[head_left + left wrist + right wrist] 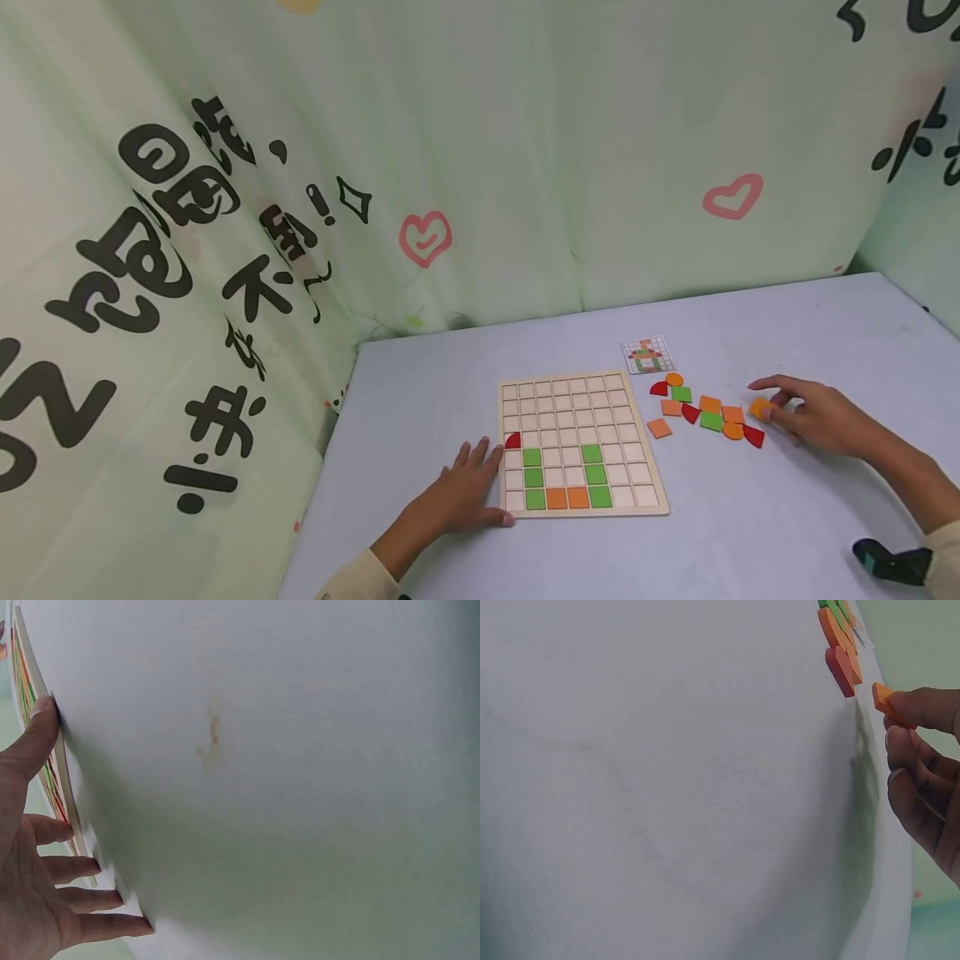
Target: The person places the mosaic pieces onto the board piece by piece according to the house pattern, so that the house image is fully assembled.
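My right hand point(825, 414) pinches an orange tile point(760, 407) between thumb and finger, just above the table at the right of the loose pieces. The right wrist view shows the tile point(889, 701) raised near a red piece point(840, 671). Part of its shape is hidden by the fingers. On the wooden grid board point(592, 510), my left hand point(467, 492) rests along the left edge with its fingers spread. In the grid lie two columns of green squares point(596, 474), two orange squares point(556, 498) between them at the bottom, and one red quarter-round point(513, 441).
Several loose orange, green and red pieces point(711, 420) are scattered right of the board. A small pattern card point(648, 355) lies behind them. A dark object point(890, 562) is by the right sleeve. A printed curtain point(495, 167) hangs behind the table.
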A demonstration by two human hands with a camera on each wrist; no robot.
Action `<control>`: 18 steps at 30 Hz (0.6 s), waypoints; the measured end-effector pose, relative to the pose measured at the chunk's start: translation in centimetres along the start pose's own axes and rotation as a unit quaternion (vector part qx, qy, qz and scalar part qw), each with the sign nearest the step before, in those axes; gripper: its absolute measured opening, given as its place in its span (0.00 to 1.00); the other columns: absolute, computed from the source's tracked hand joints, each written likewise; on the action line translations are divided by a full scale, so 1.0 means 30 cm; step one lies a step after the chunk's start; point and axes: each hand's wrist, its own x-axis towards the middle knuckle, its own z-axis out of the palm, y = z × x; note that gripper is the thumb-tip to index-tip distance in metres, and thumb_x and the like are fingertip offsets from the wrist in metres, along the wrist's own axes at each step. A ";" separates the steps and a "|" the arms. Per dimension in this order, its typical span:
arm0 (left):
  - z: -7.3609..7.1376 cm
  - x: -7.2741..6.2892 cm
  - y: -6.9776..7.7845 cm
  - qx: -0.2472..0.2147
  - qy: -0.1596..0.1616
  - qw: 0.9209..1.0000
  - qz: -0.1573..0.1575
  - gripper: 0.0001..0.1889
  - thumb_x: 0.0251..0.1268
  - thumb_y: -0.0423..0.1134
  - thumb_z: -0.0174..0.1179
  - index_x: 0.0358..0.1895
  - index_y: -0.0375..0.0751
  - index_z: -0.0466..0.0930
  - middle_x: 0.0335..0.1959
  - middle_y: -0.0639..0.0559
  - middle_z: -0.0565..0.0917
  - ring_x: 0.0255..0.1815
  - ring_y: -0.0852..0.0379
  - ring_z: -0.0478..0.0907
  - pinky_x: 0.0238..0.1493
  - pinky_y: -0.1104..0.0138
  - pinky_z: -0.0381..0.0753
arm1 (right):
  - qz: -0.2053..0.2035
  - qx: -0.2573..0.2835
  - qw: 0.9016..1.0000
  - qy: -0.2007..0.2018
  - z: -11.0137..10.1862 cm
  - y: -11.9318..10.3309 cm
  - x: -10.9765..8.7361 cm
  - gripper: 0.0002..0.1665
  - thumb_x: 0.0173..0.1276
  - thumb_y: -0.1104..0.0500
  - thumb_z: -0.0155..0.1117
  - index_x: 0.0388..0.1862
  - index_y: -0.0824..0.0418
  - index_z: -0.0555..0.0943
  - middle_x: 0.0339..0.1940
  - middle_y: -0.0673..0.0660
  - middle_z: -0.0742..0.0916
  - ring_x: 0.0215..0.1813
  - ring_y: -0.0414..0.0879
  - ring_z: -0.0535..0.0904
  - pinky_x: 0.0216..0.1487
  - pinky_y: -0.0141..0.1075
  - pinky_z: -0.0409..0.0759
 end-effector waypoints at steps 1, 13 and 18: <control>0.000 0.000 0.000 -0.001 0.000 1.000 0.000 0.56 0.50 0.69 0.69 0.81 0.54 0.54 0.82 0.46 0.56 0.80 0.36 0.54 0.64 0.36 0.71 | -0.001 0.000 1.000 -0.001 -0.003 -0.003 0.000 0.26 0.69 0.64 0.64 0.65 0.67 0.73 0.41 0.60 0.82 0.21 0.42 0.72 0.24 0.31 0.72; -0.005 -0.003 0.002 0.000 0.003 1.000 -0.001 0.56 0.49 0.69 0.70 0.80 0.54 0.54 0.82 0.46 0.56 0.80 0.36 0.54 0.63 0.36 0.71 | -0.002 0.040 0.999 -0.020 0.000 -0.066 0.012 0.26 0.69 0.59 0.67 0.62 0.70 0.76 0.44 0.62 0.83 0.26 0.43 0.75 0.27 0.32 0.78; -0.005 -0.003 0.005 -0.005 0.001 1.000 -0.004 0.56 0.49 0.68 0.70 0.80 0.53 0.55 0.82 0.46 0.56 0.80 0.36 0.54 0.64 0.36 0.71 | 0.007 0.067 0.997 -0.041 0.025 -0.095 0.020 0.26 0.70 0.55 0.68 0.61 0.69 0.76 0.41 0.58 0.82 0.26 0.44 0.76 0.26 0.33 0.77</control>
